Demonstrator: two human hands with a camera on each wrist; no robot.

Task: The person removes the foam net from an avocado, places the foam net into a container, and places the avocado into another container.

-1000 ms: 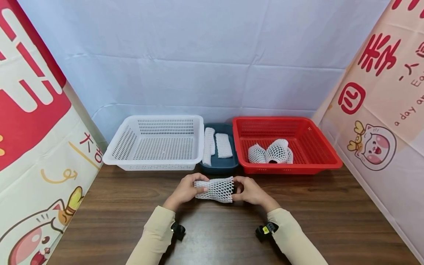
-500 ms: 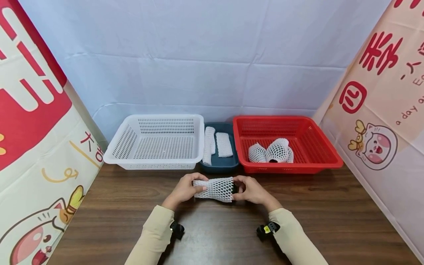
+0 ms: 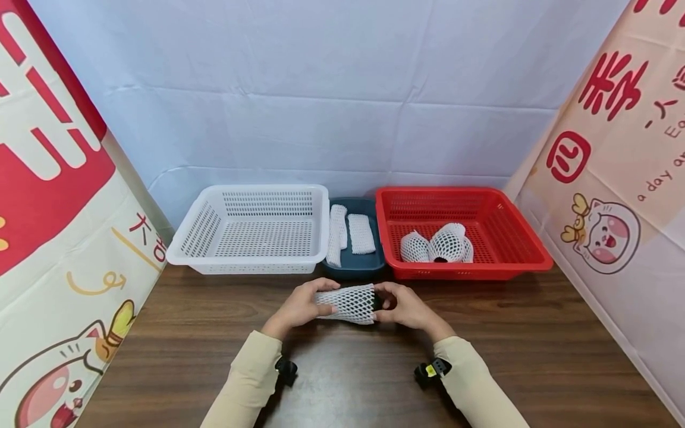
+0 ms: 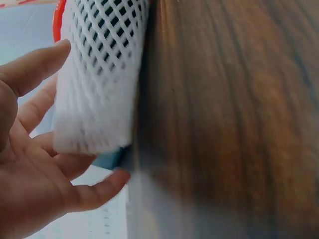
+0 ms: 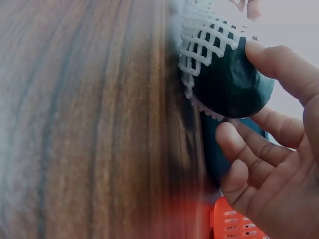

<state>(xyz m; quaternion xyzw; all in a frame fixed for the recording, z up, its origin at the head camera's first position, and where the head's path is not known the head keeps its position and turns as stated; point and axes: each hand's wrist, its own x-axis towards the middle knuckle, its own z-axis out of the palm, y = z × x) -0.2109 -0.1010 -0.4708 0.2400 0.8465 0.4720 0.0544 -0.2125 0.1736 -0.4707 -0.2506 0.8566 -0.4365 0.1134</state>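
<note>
Between the two hands, above the table, lies a white foam net sleeve [image 3: 352, 304] around a dark green, smooth oval fruit [image 5: 234, 84]. Its mesh is stretched wide towards the right end, where the fruit's bare end sticks out. My left hand [image 3: 299, 304] holds the narrower left end of the net, thumb on the near side and fingers on the far side. At the right end, my right hand [image 3: 405, 308] holds the fruit at the net's edge, its thumb touching the fruit in the right wrist view. The fruit's covered part shows dark through the mesh.
Behind the hands stand a white basket [image 3: 247, 261], a dark blue tray [image 3: 354, 270] with several flat foam nets [image 3: 361, 234], and a red basket [image 3: 471, 270] holding several net-wrapped fruits [image 3: 448, 244]. Printed cloths flank the wooden table [image 3: 342, 374].
The net's right edge has shifted slightly left, and a little more of the dark fruit shows beside the right hand. Both hands keep nearly the same places.
</note>
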